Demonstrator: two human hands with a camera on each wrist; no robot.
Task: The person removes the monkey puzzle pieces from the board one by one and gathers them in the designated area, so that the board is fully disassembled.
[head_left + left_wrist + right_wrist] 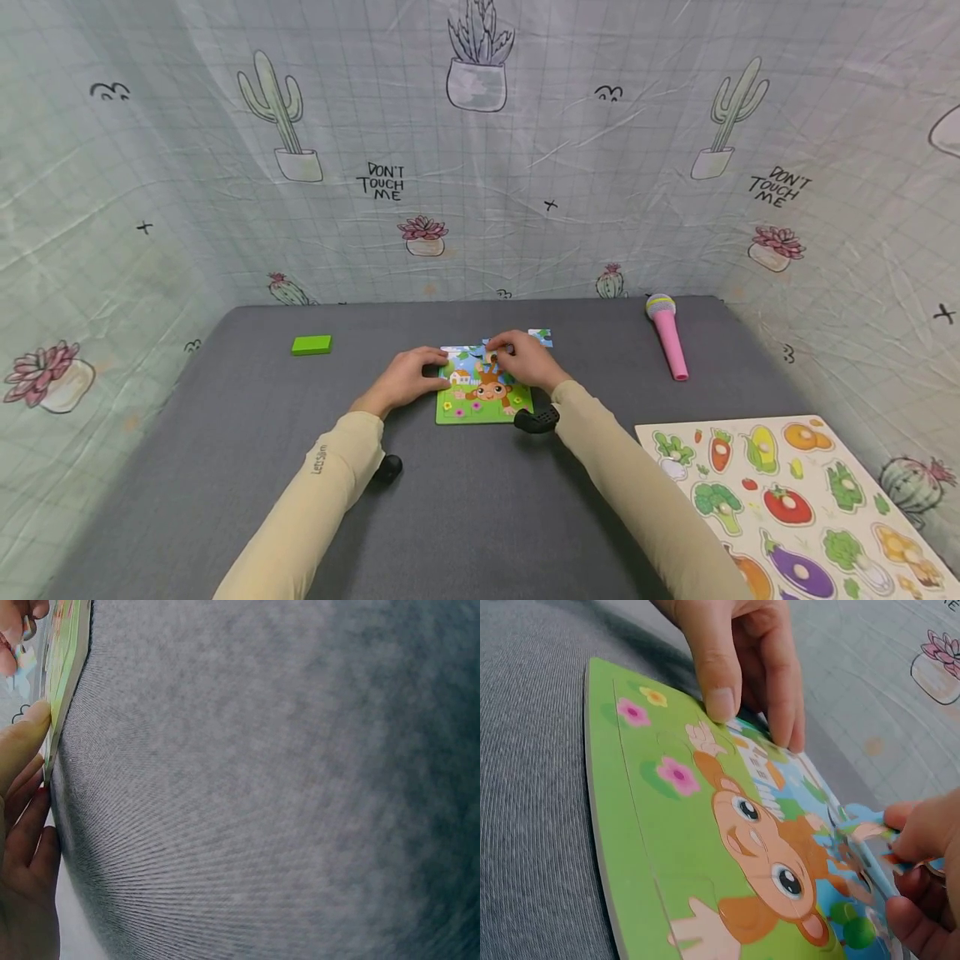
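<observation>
A jigsaw puzzle board [483, 413] with a cartoon monkey, flowers and a house lies on the grey table. My left hand [407, 379] rests at its left side, thumb and fingers touching the edge; the right wrist view shows the thumb [721, 697] on the board's face. My right hand [527, 357] pinches a puzzle piece [866, 834], tilted over the upper part of the picture. Behind this hand lies a loose blue puzzle piece [542, 337]. In the left wrist view, the left hand [26, 817] lies along the board's thin edge [71, 686].
A green block [311, 345] lies at the back left of the table. A pink toy microphone [668, 337] is at the back right. The vegetable peg board [757, 500] covers the front right corner. A patterned cloth [480, 175] hangs behind the table.
</observation>
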